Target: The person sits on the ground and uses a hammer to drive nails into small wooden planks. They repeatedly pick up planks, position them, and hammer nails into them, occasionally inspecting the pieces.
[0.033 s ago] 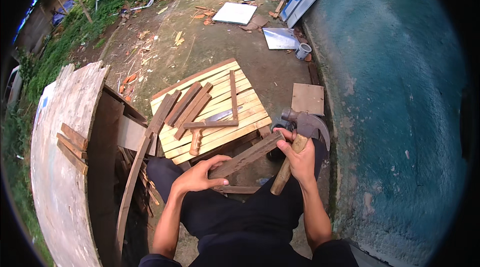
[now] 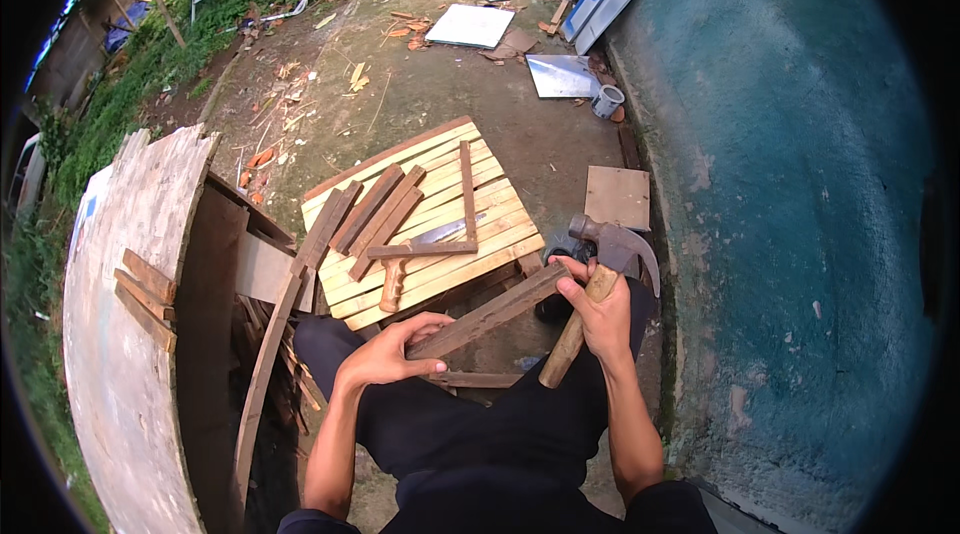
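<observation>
A short brown length of wood (image 2: pixel 490 314) slants across above my lap, its near end to the left. My left hand (image 2: pixel 392 350) is closed around that near end, thumb on the lower side. My right hand (image 2: pixel 598 306) grips the wooden handle of a claw hammer (image 2: pixel 568 352), and its thumb and fingertips also press the wood's far end. The hammer's rusty metal head (image 2: pixel 612 244) points up and away, claw to the right. On the slatted wooden stand (image 2: pixel 510 219) before me lie a handsaw (image 2: pixel 394 284), partly covered by a strip, and several brown wood strips (image 2: pixel 368 209).
A weathered board (image 2: pixel 135 394) stands at the left with small wood offcuts (image 2: pixel 146 284) on it. A long curved strip (image 2: pixel 262 384) leans beside my left leg. The blue-green wall (image 2: pixel 790 234) runs along the right. Farther off are a paint can (image 2: pixel 606 102) and flat panels (image 2: pixel 470 26).
My left hand and the near end of the wood have shifted slightly left. The hammer head has moved a touch; both grips stay the same.
</observation>
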`<state>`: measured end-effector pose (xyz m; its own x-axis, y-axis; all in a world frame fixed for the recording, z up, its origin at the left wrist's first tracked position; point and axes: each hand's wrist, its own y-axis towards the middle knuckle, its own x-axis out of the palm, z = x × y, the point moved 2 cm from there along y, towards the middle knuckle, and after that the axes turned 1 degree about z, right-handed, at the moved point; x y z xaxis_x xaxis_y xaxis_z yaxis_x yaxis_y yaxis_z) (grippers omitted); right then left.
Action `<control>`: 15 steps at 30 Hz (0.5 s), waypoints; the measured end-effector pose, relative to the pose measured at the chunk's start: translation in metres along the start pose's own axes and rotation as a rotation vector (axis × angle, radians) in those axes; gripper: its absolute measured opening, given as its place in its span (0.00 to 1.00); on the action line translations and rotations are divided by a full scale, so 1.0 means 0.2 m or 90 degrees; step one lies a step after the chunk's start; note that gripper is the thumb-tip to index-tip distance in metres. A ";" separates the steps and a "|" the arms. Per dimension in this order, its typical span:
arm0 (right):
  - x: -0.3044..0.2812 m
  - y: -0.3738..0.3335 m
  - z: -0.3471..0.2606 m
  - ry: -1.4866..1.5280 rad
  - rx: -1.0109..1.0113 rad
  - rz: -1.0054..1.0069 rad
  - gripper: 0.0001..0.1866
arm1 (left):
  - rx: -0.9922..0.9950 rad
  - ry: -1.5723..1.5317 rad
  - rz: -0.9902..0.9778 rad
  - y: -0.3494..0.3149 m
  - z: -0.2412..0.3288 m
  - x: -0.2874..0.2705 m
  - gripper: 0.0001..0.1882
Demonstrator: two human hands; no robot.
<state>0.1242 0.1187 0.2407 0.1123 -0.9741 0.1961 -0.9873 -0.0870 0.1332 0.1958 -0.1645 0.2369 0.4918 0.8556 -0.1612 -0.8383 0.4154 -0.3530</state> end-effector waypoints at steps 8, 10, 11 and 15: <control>-0.11 0.05 0.62 0.177 0.144 0.075 0.14 | 0.416 -0.639 0.260 0.39 -0.15 -0.11 0.23; -0.09 0.07 0.74 0.148 0.152 0.088 0.13 | 0.384 -0.592 0.497 0.69 -0.18 -0.01 0.16; -0.10 0.09 0.79 0.081 0.148 0.116 0.12 | 0.342 -0.685 0.562 0.84 -0.19 0.01 0.14; -0.20 0.10 0.91 -0.154 0.207 0.106 0.12 | 0.166 -0.736 0.691 1.28 -0.25 -0.01 0.18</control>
<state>0.0786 0.1173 0.0596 -0.0428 -0.9979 -0.0494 -0.9782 0.0519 -0.2009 -0.0089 -0.0761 0.0998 -0.6647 0.4790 0.5734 -0.7302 -0.5787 -0.3632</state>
